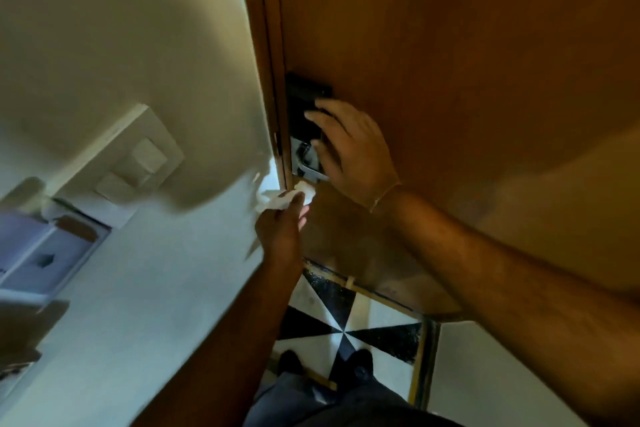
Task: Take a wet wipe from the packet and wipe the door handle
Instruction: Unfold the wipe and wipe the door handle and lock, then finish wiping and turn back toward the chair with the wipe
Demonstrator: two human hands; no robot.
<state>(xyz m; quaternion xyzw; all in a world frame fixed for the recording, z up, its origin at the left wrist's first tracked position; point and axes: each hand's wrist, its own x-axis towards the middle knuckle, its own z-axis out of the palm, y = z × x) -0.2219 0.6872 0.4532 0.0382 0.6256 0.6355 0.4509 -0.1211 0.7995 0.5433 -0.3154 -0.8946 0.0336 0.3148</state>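
At the door's [450, 45] left edge, a dark lock plate [304, 121] is partly covered by the right hand [349, 149], whose fingers are curled round the handle; the handle itself is almost wholly hidden, only a shiny strip [308, 163] being seen below the fingers. Just under the plate, a crumpled white wipe [294, 196] is pinched in the left hand [282, 229], its upper edge close to or touching the plate's lower corner; which cannot be told. The whole view is blurred by motion. On the wall [104, 45], a switch panel [138, 163] is made out, and at the far left a pale box [45, 253] is cut off by the frame, its contents unreadable. Below, a black-and-white tiled floor [346, 322] and dark shoes [360, 362] are seen.
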